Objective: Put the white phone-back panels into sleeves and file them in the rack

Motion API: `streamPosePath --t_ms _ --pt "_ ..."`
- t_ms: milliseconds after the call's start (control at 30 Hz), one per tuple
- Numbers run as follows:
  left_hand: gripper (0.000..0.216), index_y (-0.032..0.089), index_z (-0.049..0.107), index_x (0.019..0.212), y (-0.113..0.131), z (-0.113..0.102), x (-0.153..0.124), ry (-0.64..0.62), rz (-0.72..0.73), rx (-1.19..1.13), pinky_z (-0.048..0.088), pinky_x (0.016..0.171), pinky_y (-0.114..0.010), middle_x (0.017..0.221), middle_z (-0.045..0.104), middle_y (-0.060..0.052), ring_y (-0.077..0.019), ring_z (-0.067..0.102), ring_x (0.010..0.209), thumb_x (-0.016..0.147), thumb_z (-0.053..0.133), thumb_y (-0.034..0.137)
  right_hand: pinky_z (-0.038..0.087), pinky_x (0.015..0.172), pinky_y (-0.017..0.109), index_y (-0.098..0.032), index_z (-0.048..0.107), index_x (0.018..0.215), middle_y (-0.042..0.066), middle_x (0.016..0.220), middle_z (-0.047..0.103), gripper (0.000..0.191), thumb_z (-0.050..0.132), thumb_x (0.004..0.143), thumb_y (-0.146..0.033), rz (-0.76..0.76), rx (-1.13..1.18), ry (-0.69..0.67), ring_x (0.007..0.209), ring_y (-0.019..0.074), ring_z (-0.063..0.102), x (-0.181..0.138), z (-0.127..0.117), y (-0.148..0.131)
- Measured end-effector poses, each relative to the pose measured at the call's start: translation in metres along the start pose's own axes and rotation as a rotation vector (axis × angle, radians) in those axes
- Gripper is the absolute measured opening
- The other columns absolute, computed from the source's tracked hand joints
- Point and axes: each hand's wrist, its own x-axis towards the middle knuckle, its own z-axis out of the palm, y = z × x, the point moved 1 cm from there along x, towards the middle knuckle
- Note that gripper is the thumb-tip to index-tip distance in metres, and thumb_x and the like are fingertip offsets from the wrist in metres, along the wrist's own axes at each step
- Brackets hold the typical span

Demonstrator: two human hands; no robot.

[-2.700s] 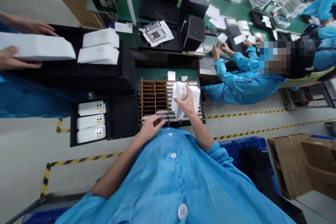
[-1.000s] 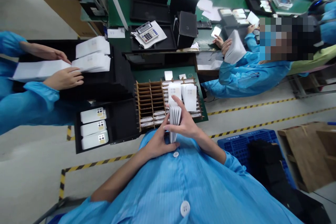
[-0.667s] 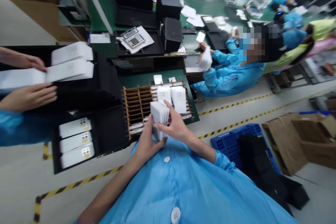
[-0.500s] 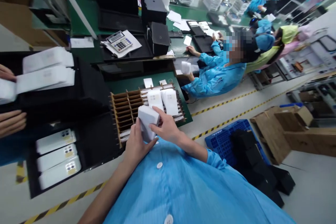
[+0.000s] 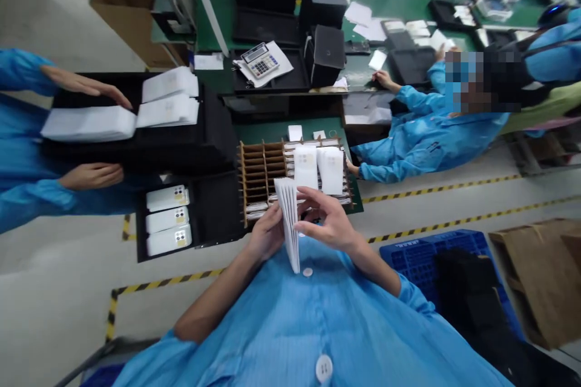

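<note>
A fanned stack of thin white sleeves [image 5: 289,224] stands almost on edge in front of my chest. My left hand [image 5: 267,233] grips it from the left side. On the other side, my right hand [image 5: 329,217] has its fingers apart and curved, with the thumb and a fingertip at the stack's edge. Just beyond is a brown divided crate [image 5: 263,163], with white items in its right and near slots. Two white phone-sized bundles [image 5: 305,166] lie across the top of the crate.
At left, a co-worker's hands [image 5: 91,176] are beside white stacks [image 5: 88,124] on a black box. Phone-shaped white pieces [image 5: 167,217] lie in a black tray. Another co-worker in blue [image 5: 436,133] sits at right. A blue pallet [image 5: 454,242] is on the floor, and a calculator [image 5: 261,61] on the bench.
My view has swung left, showing more of the left co-worker. The stack has turned edge-on and its layers have fanned apart. My right hand has loosened from its top.
</note>
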Motion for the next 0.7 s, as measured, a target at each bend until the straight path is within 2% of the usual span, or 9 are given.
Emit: streamPosePath --t_ms 133,267,500,633,700 --pt "0.043 0.019 0.074 0.111 0.001 -0.009 -0.004 -0.01 -0.011 -0.047 0.058 0.082 -0.043 0.082 0.068 -0.006 -0.0259 0.069 0.081 0.086 0.075 0.055 0.07 0.075 0.035 -0.028 0.065 0.146 0.012 0.137 0.071 0.069 0.09 0.084 -0.045 -0.025 0.005 -0.024 0.099 0.0233 0.077 0.0 0.003 -0.007" --pt "0.036 0.018 0.074 0.102 0.0 -0.013 -0.005 -0.014 -0.022 -0.094 0.055 0.072 -0.038 0.075 0.061 -0.003 -0.018 0.058 0.065 0.086 0.076 0.049 0.071 0.075 0.036 -0.027 0.067 0.143 0.013 0.135 0.072 0.067 0.09 0.083 -0.047 -0.026 -0.04 -0.026 0.103 0.0252 0.077 0.002 0.004 -0.009" --pt "0.041 0.02 0.073 0.107 0.004 -0.012 -0.008 -0.02 -0.018 -0.07 0.053 0.071 -0.037 0.08 0.064 -0.004 -0.02 0.061 0.07 0.084 0.077 0.053 0.07 0.072 0.033 -0.028 0.07 0.137 0.01 0.128 0.072 0.059 0.09 0.084 -0.045 -0.012 -0.026 -0.054 0.091 0.021 0.077 0.004 0.006 -0.015" --pt "0.052 0.023 0.071 0.12 0.006 -0.014 -0.008 0.002 0.037 0.037 0.055 0.092 -0.044 0.101 0.074 -0.007 -0.0287 0.07 0.096 0.086 0.075 0.062 0.068 0.076 0.032 -0.027 0.071 0.137 0.009 0.129 0.072 0.058 0.088 0.085 -0.046 0.036 -0.004 -0.104 0.099 0.023 0.077 0.005 0.005 -0.014" --pt "0.056 0.024 0.069 0.126 0.005 -0.017 -0.008 0.084 0.125 0.157 0.053 0.097 -0.043 0.111 0.075 -0.007 -0.0294 0.069 0.106 0.086 0.076 0.063 0.067 0.074 0.032 -0.023 0.074 0.13 0.008 0.116 0.077 0.05 0.086 0.087 -0.046 0.092 -0.028 -0.119 0.095 0.0234 0.076 0.006 0.004 -0.008"
